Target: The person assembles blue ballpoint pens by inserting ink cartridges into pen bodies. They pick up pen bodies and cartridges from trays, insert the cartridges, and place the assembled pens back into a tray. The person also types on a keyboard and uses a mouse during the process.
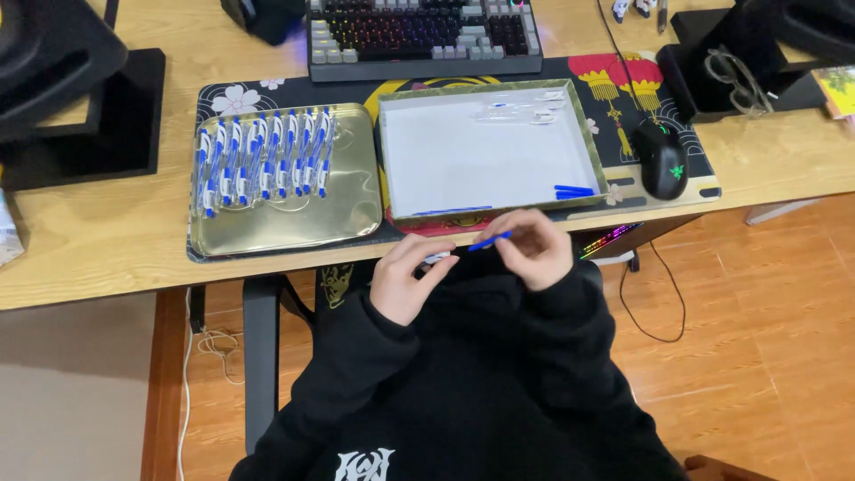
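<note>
The right hand [534,249] pinches a thin blue plastic pen refill [491,240] between its fingertips. The left hand [405,276] is closed around a small clear pen barrel [437,258], of which only a bit shows. Both hands are close together, just past the near edge of the wooden table [98,240], above the person's lap in a black hoodie [472,383].

The refill is thin and held only at one end. It looks like it could slip and fall onto the lap or the floor, since no table is under it.

On the table sits a white cardboard box lid with a green rim [490,151]. It holds a few more blue refills [573,191] and some clear pen tubes [521,111]. It hangs close to the table edge, so a bump from a wrist might tip it.

Next to it is a shiny gold metal tray [294,214] with a row of finished blue and white pens [263,160]. They are round and could roll if the tray is knocked.
</note>
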